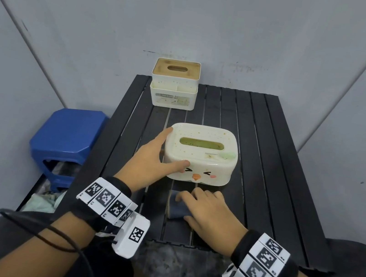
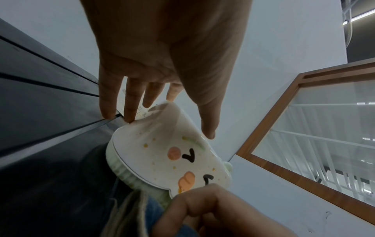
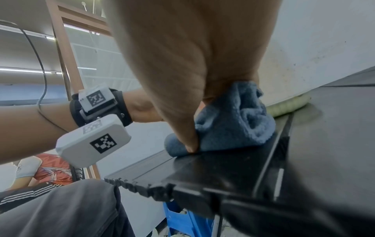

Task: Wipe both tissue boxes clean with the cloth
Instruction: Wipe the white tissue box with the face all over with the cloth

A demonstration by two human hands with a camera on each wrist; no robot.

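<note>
A cream tissue box with a chick face [image 1: 200, 154] stands mid-table, speckled with stains. My left hand [image 1: 170, 150] braces its left end with straight fingers, thumb on the front face; the left wrist view shows the same box [image 2: 162, 157] under that hand [image 2: 168, 126]. Just in front of the box, my right hand [image 1: 200, 201] presses down on and pinches a bunched blue cloth [image 1: 178, 208] lying on the table; the right wrist view shows the thumb and fingers [image 3: 190, 144] squeezing the cloth [image 3: 233, 121]. A second white tissue box with a bamboo lid [image 1: 174, 84] stands at the back left.
The black slatted table [image 1: 267, 175] has grey walls behind it and on both sides. A blue plastic stool [image 1: 66, 139] stands to the left of the table, with crumpled fabric below it. My knees are against the table's near edge.
</note>
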